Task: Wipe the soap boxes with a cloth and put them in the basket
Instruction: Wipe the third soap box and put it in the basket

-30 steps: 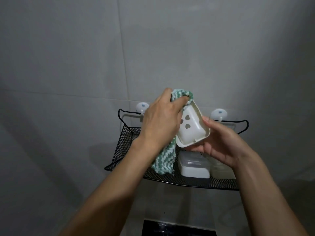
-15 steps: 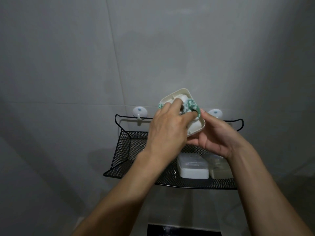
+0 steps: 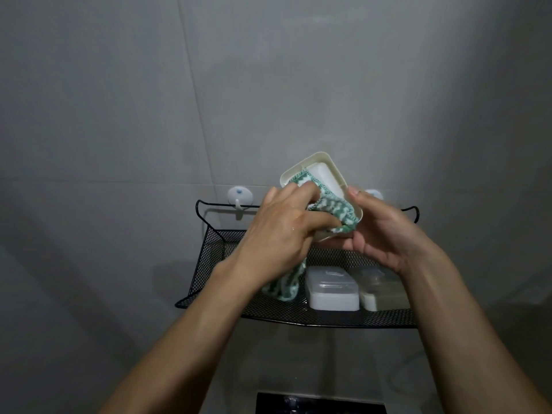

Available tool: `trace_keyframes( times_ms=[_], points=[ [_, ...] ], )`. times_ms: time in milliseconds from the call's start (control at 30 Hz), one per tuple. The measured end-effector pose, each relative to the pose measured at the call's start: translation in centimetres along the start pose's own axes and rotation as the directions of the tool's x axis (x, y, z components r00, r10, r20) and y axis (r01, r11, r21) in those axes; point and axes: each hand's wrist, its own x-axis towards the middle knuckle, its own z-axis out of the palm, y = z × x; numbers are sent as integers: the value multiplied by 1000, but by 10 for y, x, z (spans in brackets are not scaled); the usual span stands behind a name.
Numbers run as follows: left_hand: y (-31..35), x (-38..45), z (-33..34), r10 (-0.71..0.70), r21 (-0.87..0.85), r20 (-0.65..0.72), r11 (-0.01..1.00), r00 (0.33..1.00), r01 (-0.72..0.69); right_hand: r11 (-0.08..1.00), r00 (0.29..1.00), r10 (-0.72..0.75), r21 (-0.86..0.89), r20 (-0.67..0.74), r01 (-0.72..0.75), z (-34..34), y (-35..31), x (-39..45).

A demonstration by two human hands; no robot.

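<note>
A cream soap box [image 3: 324, 171] is held tilted above the black mesh basket [image 3: 209, 258], its open inside facing me. My right hand [image 3: 385, 231] grips it from the right side and underneath. My left hand [image 3: 283, 231] pinches a green-and-white cloth [image 3: 337, 209] and presses it inside the box; the cloth's tail hangs below my wrist. Two more soap boxes lie in the basket: a clear white one [image 3: 333, 291] and a cream one [image 3: 382, 292] partly hidden by my right forearm.
The basket hangs on a grey tiled wall from two white suction hooks, the left hook [image 3: 240, 196] in plain view and the right one mostly behind my right hand. The basket's left half holds only the cloth's tail. A dark object [image 3: 319, 403] lies at the bottom edge.
The box turned from showing its heart-holed underside to showing its open inside. My left hand moved the cloth into the box and pushed it further in. The view shifted slightly.
</note>
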Motion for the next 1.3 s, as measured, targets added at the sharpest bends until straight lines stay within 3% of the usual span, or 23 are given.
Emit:
trace_keyframes(
  times_ms=[233, 467, 600, 900, 1067, 1233, 1300],
  points=[
    [-9, -13, 5, -36, 7, -50, 999, 998, 36, 1000, 998, 20, 15, -67, -19, -4, 1, -5],
    [7, -11, 12, -9, 18, -43, 1000, 999, 10, 973, 985, -13, -230, -173, -28, -2, 1, -4],
    [5, -15, 16, 2, 59, -55, 998, 998, 1, 964, 969, -46, -265, -244, -21, -3, -3, -6],
    [-19, -13, 16, -102, 155, -105, 981, 989, 117, 947, 965, -74, -321, -252, -11, -5, -3, -7],
    [-13, -11, 13, -155, 115, -159, 978, 975, 174, 946, 963, -106, -325, -249, 20, -1, -7, -3],
    [2, -11, 18, 23, 100, -124, 995, 992, -10, 948, 964, -144, -310, -226, 69, -4, -6, -3],
    [0, -12, 21, 31, 95, -113, 995, 993, -20, 944, 962, -149, -321, -230, 70, -6, -5, -4]
  ],
)
